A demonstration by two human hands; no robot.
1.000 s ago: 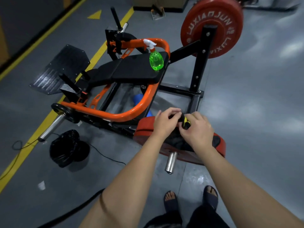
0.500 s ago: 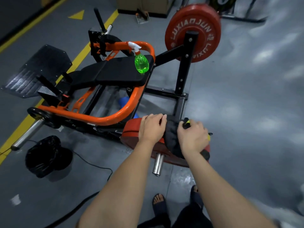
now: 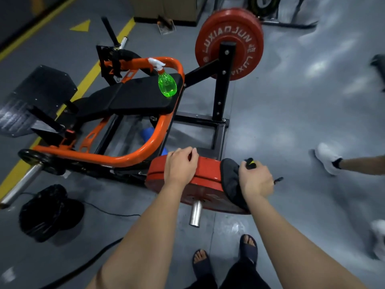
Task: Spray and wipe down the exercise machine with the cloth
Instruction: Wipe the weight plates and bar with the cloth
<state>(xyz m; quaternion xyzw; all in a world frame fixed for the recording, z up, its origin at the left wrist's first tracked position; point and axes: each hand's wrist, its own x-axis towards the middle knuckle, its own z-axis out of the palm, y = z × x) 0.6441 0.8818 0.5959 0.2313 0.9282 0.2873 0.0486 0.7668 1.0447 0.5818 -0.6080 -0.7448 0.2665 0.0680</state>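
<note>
The exercise machine has an orange tube frame (image 3: 143, 151) and a black padded seat (image 3: 141, 99). A green spray bottle (image 3: 166, 85) with a white trigger stands on the seat's far corner. A red weight plate (image 3: 205, 176) hangs on the near sleeve right in front of me. My left hand (image 3: 181, 164) rests on top of this plate's rim, fingers curled over the far edge. My right hand (image 3: 255, 180) presses a dark grey cloth (image 3: 230, 182) against the plate's right side.
A second red plate (image 3: 229, 38) sits on the far upright. A black bag (image 3: 50, 211) and a cable (image 3: 108, 212) lie on the floor at left. Another person's leg and white shoe (image 3: 327, 159) stand at right. My sandalled feet (image 3: 225, 255) are below.
My right hand has slid the cloth to the right along the near plate's rim. My hands have moved apart, the left one staying on the plate. Another person's leg has entered at right.
</note>
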